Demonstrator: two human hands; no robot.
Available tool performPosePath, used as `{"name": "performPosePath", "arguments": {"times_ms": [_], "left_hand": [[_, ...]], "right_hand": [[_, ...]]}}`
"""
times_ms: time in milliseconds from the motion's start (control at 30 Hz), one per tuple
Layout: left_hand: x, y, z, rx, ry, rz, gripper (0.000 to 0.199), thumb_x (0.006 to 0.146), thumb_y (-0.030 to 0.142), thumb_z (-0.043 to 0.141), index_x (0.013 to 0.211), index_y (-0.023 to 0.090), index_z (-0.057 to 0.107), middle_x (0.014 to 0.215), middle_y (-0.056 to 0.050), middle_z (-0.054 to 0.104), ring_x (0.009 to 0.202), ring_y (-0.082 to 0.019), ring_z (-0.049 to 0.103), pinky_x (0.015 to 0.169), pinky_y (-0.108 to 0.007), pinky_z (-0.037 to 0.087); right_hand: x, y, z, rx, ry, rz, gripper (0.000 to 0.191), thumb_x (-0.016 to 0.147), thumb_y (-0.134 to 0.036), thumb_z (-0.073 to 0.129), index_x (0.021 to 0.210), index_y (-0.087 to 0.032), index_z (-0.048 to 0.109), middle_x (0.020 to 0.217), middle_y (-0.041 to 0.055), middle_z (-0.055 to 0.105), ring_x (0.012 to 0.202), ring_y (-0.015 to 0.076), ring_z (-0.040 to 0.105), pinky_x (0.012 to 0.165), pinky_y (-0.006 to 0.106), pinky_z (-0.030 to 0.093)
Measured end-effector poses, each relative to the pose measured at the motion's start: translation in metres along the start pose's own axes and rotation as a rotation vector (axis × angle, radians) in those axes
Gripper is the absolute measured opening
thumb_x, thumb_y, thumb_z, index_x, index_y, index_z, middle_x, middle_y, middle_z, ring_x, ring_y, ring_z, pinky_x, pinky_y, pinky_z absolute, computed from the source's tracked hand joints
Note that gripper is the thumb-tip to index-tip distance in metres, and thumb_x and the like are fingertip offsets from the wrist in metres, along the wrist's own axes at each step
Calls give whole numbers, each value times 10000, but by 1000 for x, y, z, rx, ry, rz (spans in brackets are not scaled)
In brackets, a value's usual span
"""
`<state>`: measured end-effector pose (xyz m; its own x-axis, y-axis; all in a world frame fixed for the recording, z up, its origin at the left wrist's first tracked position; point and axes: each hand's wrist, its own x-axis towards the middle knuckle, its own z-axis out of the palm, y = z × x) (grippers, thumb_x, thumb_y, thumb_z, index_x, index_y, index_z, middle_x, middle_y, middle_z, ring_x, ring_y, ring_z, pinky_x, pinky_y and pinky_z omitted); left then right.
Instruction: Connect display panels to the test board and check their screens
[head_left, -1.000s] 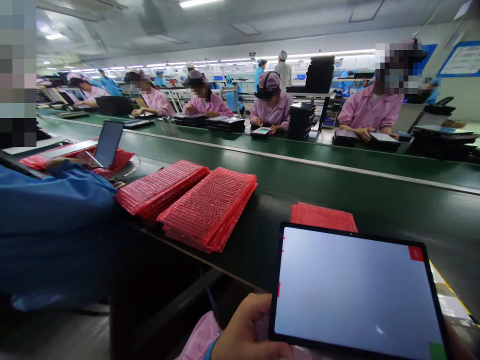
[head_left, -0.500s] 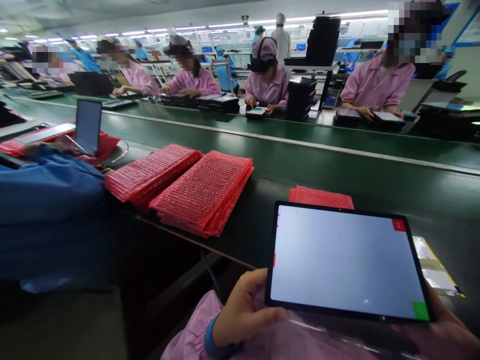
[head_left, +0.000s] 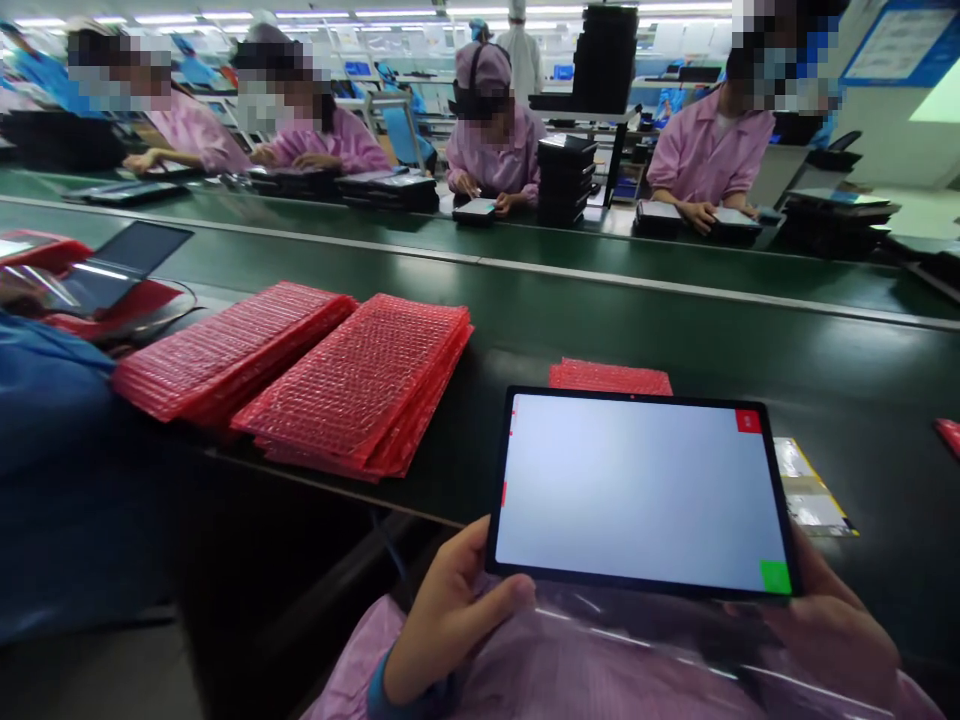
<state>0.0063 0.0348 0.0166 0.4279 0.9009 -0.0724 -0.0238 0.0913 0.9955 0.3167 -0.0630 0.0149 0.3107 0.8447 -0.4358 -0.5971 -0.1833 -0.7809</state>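
Tablet (head_left: 641,490) held in front of the body at the bench's (head_left: 862,400) near edge, tilted, lit screen facing the wearer. Screen mostly pale; red block far right corner, green block near right. Left hand (head_left: 457,620) pinches the left near corner, thumb in front. Right hand (head_left: 832,610) at the right near corner, fingers hidden; can't tell its grip. Clear film (head_left: 675,640) below the near edge. Red stack (head_left: 611,376) just beyond tablet; silver packet (head_left: 814,490) right. Step looks like viewing the screen; any next move probably calls for one hand bearing the weight if the other lets go.
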Motion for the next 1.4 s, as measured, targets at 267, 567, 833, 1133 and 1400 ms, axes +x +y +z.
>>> {"name": "performPosePath", "arguments": {"times_ms": [267,567,833,1133,1400], "left_hand": [[5,3,-3,47,41,-40,416,772,333,730,1139,181,606,818,-30,671,726,-170,634,651,-223,527],[11,5,-15,96,104,-178,567,718,416,765,1182,194,528,647,37,613,570,-134,588,558,-195,497],[21,14,-21,170,155,-236,607,641,427,787,1136,175,542,633,32,644,552,-154,589,558,-225,494],[29,3,-31,185,104,-270,651,642,478,788,1148,181,505,680,43,660,619,-155,594,621,-213,504],[25,6,-34,141,114,-320,688,600,482,836,1142,196,523,951,-14,743,930,-241,668,795,-242,523]], "right_hand": [[-4,10,7,69,-110,-39,707,529,-120,715,1186,-376,666,895,13,747,651,259,660,616,359,541],[-4,18,21,69,-370,-155,643,681,-137,734,1264,-373,604,1112,-5,713,854,261,692,774,393,558],[-5,15,37,28,-540,-185,631,777,-262,784,1336,-401,527,1146,-11,686,911,224,678,779,326,555],[-6,17,45,-5,-642,-180,635,808,-245,733,1354,-450,481,1156,-13,677,968,242,669,927,436,487],[-9,20,38,-10,-590,-109,667,722,-217,782,1299,-452,546,1260,-40,647,1127,263,605,925,372,482]]}}
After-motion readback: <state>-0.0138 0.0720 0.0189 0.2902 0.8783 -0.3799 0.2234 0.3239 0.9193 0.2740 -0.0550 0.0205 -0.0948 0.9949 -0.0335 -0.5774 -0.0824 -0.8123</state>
